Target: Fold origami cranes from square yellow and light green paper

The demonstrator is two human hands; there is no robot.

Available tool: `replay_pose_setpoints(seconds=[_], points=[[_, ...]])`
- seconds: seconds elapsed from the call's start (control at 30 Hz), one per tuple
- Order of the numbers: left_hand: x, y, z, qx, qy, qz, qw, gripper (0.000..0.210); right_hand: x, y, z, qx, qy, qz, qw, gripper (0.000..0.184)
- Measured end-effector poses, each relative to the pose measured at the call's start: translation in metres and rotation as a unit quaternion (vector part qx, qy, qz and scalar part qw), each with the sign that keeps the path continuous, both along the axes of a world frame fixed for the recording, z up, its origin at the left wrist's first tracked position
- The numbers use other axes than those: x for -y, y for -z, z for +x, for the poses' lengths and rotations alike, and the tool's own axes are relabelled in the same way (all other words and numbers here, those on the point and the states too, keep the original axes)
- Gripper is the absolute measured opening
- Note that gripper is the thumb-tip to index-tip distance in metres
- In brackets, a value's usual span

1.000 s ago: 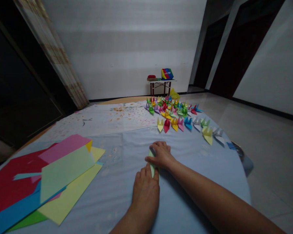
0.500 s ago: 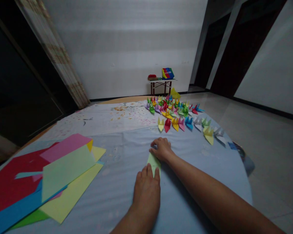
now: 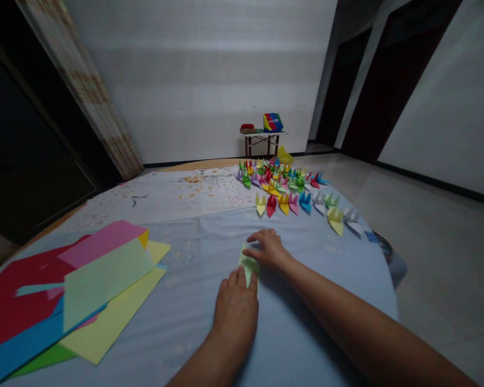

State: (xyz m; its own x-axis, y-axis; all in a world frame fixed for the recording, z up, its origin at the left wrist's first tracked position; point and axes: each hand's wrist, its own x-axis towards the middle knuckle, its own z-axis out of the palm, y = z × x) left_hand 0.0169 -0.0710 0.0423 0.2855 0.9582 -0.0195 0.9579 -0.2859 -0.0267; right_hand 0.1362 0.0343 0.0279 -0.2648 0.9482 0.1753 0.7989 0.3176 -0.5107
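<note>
A small folded piece of light green paper [image 3: 249, 267] lies on the cloth in front of me. My left hand [image 3: 239, 298] rests on its near end, palm down with fingers stretched out, covering part of it. At the far end, my right hand [image 3: 267, 249] has its thumb on the paper and its forefinger held apart above. The lower part of the paper is hidden under my left fingers.
Loose coloured sheets, with a pale green one [image 3: 107, 279] on top, lie at the left. Several folded paper cranes [image 3: 283, 204] stand along the back right. The tablecloth [image 3: 177, 317] covers a round table. A small stand [image 3: 262, 134] is by the wall.
The right thumb and forefinger have spread apart, and the paper's far end now shows a squarer shape instead of a point. The whole view has shifted slightly.
</note>
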Motion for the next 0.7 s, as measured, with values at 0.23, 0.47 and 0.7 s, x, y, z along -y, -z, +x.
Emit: replay_pose_setpoints(seconds=[0.23,0.47,0.7], points=[[0.005,-0.010,-0.012,-0.007,0.027,-0.068,0.997,0.051,0.015,0.011,-0.001,0.030,-0.021,0.003,0.999,0.038],[0.007,-0.017,-0.023,-0.031,0.037,-0.116,0.992,0.060,0.014,0.009,0.000,0.040,-0.025,0.003,0.999,0.038],[0.006,-0.023,-0.033,-0.038,0.035,-0.132,0.990,0.060,0.014,0.007,0.000,0.036,-0.027,-0.001,0.999,0.037]])
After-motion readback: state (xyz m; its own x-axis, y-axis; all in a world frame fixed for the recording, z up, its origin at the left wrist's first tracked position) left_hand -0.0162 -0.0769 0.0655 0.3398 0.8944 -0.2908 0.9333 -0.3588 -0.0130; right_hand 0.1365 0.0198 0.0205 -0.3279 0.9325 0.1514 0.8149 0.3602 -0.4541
